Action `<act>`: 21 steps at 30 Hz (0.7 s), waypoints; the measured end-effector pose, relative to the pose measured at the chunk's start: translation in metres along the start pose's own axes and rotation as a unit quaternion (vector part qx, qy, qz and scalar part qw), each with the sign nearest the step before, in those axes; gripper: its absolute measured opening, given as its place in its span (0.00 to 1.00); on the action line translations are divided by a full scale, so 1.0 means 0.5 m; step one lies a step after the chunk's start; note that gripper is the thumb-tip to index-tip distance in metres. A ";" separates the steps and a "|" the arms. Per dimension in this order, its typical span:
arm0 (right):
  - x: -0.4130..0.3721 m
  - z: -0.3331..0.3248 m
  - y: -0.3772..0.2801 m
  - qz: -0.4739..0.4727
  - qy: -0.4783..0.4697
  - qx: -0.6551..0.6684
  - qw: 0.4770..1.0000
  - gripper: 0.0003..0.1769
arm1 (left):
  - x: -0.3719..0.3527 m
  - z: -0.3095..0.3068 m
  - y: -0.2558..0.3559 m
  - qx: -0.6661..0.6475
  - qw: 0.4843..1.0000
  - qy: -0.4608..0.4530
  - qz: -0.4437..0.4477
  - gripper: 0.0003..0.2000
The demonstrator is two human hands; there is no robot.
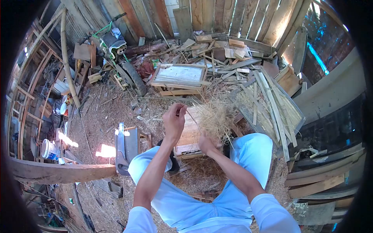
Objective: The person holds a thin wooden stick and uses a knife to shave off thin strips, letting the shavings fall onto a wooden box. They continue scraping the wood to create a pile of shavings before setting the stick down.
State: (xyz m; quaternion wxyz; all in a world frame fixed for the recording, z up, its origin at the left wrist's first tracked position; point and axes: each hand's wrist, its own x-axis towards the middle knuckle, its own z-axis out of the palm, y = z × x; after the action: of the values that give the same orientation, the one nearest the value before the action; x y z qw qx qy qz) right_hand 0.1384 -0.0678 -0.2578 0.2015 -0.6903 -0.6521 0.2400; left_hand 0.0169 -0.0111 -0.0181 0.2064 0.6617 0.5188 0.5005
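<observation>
My left hand (174,121) is raised over a low wooden plank stand (187,136), its fingers closed in a pinch on one end of a thin wood-coloured strip (193,119). The strip slants down to my right hand (206,143), which is closed around its lower end just above the stand's right side. A tangled heap of straw-like shavings (216,119) lies directly beyond my right hand, partly over the stand. Between my knees, the stand's lower part is partly hidden by my forearms.
On my left, a handsaw (121,149) leans against a small grey-topped box (133,140) behind a thick beam (66,171). Ahead are a framed white panel (178,73), scrap wood (210,50) and a small motorbike (122,58). Long slats (272,108) lie at right.
</observation>
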 end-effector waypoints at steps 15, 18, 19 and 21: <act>-0.010 -0.085 -0.052 0.013 -0.193 -0.029 0.981 0.29 | -0.005 0.001 -0.020 -0.001 1.000 0.013 -0.006 0.05; -0.022 -0.149 -0.105 0.103 -0.183 0.022 0.978 0.25 | -0.002 -0.002 -0.012 -0.021 1.000 0.017 -0.005 0.05; -0.021 -0.159 -0.118 0.091 -0.165 0.024 0.982 0.25 | -0.004 -0.002 -0.016 -0.022 1.000 0.015 -0.007 0.05; -0.016 -0.175 -0.134 0.067 -0.129 0.026 0.989 0.26 | -0.003 -0.001 -0.022 0.003 1.000 0.008 -0.002 0.05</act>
State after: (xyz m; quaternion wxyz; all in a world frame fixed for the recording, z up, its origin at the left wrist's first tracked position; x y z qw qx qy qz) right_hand 0.1363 -0.0682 -0.1471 0.1174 -0.6902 -0.6187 0.3565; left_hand 0.0111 -0.0083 -0.0273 0.2014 0.6574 0.5231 0.5036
